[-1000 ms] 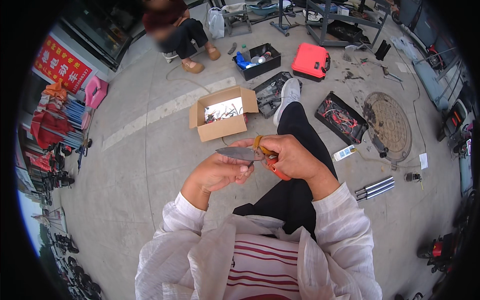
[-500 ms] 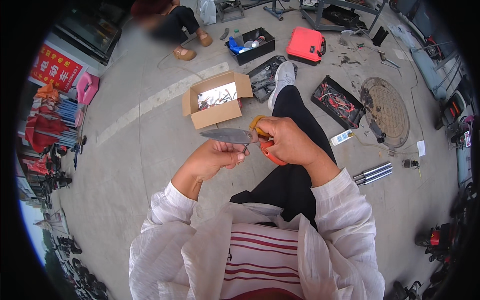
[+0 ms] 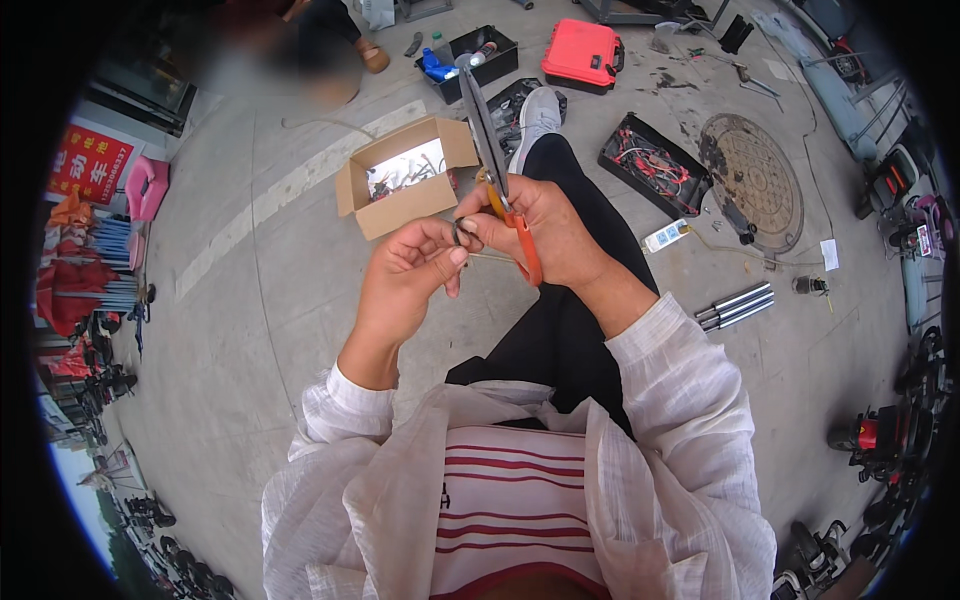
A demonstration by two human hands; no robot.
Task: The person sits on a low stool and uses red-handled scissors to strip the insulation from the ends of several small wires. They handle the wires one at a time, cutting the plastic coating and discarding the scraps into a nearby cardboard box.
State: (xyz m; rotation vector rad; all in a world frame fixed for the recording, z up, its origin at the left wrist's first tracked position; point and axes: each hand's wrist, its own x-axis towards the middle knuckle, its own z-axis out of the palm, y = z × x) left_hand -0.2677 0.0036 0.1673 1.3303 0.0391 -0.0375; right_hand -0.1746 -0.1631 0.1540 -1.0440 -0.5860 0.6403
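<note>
Scissors [image 3: 487,130] with orange and yellow handles rest in my right hand [image 3: 555,235], their blades pointing up and away from me. The thumb and fingertips of that same hand pinch a small dark, curled piece [image 3: 460,234] that looks like a bit of wire or tape. My left hand [image 3: 398,285] meets it there, its thumb and forefinger closed on the same piece. A thin pale strand [image 3: 490,258] runs from near the left fingertips toward the scissor handle. Fingers partly cover the dark piece, so its full shape is hidden.
Beyond my hands stands an open cardboard box [image 3: 415,205] holding small parts. A black tray [image 3: 640,189] of red wires, a red case [image 3: 580,52] and a black crate [image 3: 495,76] lie farther off. At right are a power strip [image 3: 665,236] and metal tubes [image 3: 737,307]. Another person sits upper left.
The scissors have swung from pointing left to pointing upward in my right hand. My right fingertips have come to the small dark piece beside my left fingers. The view has shifted slightly.
</note>
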